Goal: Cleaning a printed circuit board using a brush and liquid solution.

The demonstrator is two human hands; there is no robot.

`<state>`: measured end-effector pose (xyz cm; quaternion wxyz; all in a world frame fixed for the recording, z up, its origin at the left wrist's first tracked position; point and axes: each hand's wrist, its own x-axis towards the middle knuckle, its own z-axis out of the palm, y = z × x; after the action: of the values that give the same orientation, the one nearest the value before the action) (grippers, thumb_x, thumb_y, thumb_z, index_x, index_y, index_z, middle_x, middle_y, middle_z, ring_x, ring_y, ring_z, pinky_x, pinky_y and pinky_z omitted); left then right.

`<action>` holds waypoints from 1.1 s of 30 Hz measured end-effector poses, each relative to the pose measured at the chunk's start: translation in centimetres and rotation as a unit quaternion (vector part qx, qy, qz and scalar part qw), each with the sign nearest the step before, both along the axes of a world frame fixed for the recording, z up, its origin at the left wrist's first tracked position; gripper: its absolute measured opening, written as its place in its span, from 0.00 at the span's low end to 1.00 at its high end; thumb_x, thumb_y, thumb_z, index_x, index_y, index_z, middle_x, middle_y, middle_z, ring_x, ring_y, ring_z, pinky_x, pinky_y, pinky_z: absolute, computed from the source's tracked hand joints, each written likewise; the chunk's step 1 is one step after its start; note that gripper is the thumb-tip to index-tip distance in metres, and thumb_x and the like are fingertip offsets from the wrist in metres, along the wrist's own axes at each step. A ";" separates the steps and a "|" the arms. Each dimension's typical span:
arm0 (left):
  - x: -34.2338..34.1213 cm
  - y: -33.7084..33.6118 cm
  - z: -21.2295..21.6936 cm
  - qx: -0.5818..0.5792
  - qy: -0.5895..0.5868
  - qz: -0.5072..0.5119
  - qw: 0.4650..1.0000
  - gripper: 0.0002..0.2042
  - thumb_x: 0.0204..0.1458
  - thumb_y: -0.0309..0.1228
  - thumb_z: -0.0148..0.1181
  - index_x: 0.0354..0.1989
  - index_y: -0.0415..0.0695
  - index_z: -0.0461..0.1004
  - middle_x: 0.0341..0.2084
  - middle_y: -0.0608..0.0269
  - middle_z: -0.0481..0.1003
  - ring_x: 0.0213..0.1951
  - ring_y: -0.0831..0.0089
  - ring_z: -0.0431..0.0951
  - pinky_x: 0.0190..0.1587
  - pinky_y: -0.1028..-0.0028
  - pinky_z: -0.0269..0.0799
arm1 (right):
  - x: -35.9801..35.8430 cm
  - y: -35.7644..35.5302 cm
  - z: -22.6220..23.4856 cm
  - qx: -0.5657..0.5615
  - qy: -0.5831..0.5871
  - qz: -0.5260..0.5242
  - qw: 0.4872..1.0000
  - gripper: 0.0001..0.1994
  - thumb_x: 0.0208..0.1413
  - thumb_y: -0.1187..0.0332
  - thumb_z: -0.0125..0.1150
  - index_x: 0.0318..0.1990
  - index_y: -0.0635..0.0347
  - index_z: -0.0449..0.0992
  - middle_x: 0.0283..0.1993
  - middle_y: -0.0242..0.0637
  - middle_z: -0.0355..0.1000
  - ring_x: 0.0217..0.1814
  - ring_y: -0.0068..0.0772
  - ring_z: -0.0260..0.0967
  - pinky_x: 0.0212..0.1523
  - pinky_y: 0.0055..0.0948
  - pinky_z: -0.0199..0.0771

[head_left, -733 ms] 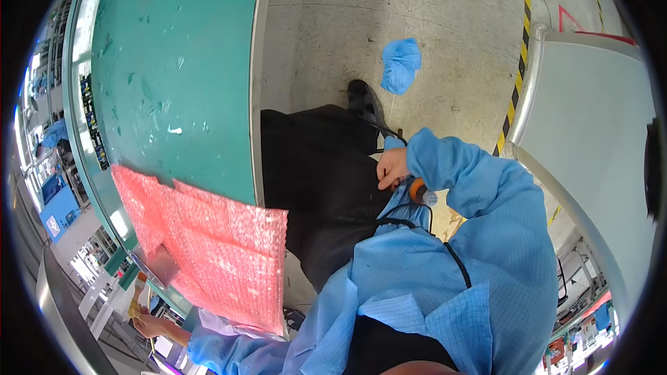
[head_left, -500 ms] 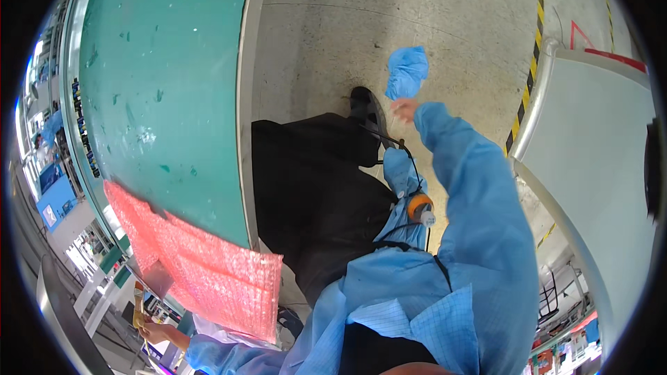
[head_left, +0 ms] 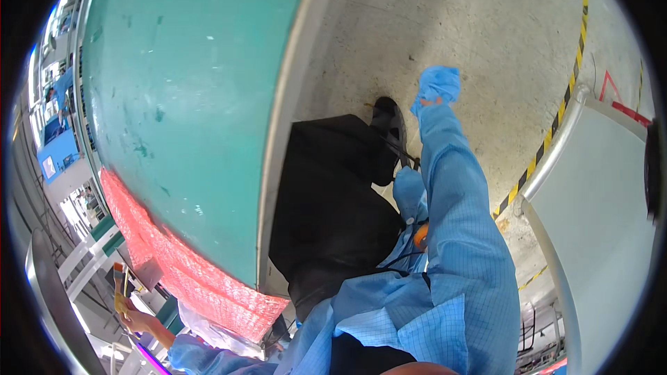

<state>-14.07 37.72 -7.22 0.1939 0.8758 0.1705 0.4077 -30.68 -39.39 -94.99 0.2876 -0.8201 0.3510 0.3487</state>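
My right arm stretches down toward the floor, and my right hand (head_left: 431, 102) is closed at the near edge of a crumpled blue cloth (head_left: 440, 82). The cloth hides part of my fingers. At the lower left, my left hand (head_left: 137, 321) grips a brush (head_left: 121, 285) with a tan handle and reddish-brown bristles. The brush points up, beside a sheet of pink bubble wrap (head_left: 187, 257) that hangs over the end of a green-topped table (head_left: 194, 97).
The table's pale edge (head_left: 278, 132) runs along my left. A grey-white panel with a metal frame (head_left: 597, 180) stands at the right, near black-and-yellow floor tape (head_left: 549, 140). My shoe (head_left: 388, 118) is on the concrete floor; an orange-capped bottle (head_left: 420, 236) is partly hidden by my sleeve.
My right hand has reached forward to the blue cloth and closed on it; the cloth's shape has changed. The view has shifted, and my left hand still holds the brush.
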 end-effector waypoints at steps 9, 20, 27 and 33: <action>0.1 -7.4 -5.9 0.064 0.095 0.069 0.991 0.10 0.55 0.20 0.56 0.45 0.37 0.72 0.37 0.51 0.79 0.39 0.64 0.82 0.45 0.71 0.78 | -5.8 -9.3 -0.1 -0.032 -0.139 0.030 0.989 0.38 0.44 0.57 0.70 0.64 0.62 0.66 0.66 0.53 0.62 0.69 0.48 0.59 0.68 0.40 0.59; -2.3 -16.2 -3.5 -0.017 -0.003 -0.113 0.993 0.04 0.59 0.22 0.59 0.38 0.34 0.72 0.37 0.57 0.79 0.41 0.73 0.80 0.48 0.75 0.74 | 3.4 -10.2 16.7 0.108 -0.413 -0.307 0.851 0.28 0.50 0.76 0.68 0.60 0.67 0.67 0.57 0.51 0.69 0.57 0.42 0.67 0.57 0.36 0.69; -5.2 -17.8 -0.8 -0.039 -0.046 -0.188 0.980 0.07 0.59 0.22 0.58 0.42 0.32 0.71 0.38 0.55 0.79 0.42 0.71 0.80 0.47 0.75 0.75 | 1.3 -15.1 27.5 0.001 -0.414 -0.215 0.884 0.25 0.62 0.62 0.54 0.61 0.69 0.65 0.61 0.53 0.66 0.60 0.44 0.66 0.62 0.40 0.64; -8.4 -16.4 0.4 -0.078 -0.088 -0.214 0.970 0.08 0.57 0.21 0.60 0.43 0.34 0.71 0.38 0.56 0.79 0.41 0.70 0.81 0.45 0.74 0.76 | 3.1 -12.6 41.2 0.355 -0.420 -0.418 0.724 0.29 0.60 0.51 0.51 0.57 0.71 0.72 0.56 0.51 0.72 0.54 0.45 0.71 0.56 0.41 0.70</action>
<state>-22.47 21.37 -6.79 0.3587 0.8348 -0.0072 0.4175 -27.60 -52.00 -53.84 0.7920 -0.4910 0.3522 -0.0875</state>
